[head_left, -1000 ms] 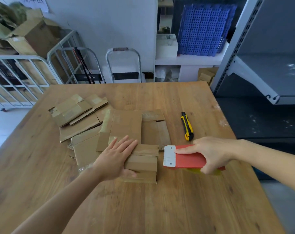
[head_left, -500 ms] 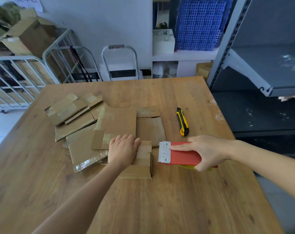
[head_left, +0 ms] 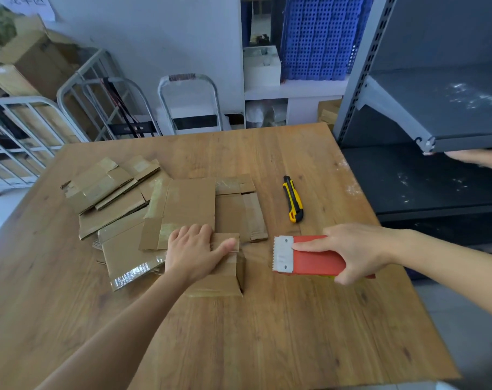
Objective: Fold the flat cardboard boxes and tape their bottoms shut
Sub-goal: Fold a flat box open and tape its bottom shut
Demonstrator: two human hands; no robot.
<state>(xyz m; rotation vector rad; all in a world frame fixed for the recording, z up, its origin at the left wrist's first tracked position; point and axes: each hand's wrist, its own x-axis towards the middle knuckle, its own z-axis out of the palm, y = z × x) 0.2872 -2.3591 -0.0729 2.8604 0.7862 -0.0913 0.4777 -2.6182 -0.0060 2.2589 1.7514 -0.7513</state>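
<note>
while one left hand (head_left: 194,249) curls over one small box (head_left: 219,280) on the table (head_left: 295,333), one right hand (head_left: 357,249) grips one red tape dispenser (head_left: 318,260) at three o'clock; one utility knife (head_left: 292,199) lies at one, several flat boxes (head_left: 180,204) at ten.

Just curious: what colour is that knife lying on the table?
The knife is yellow and black; the head view shows it.

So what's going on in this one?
A person is taping cardboard boxes at a table. The left hand holds a small folded-up box down at the near edge of a pile of flat ones. The right hand holds a red tape dispenser just right of the box, with its toothed blade toward the box but not touching it. A knife lies by itself further back.
</note>
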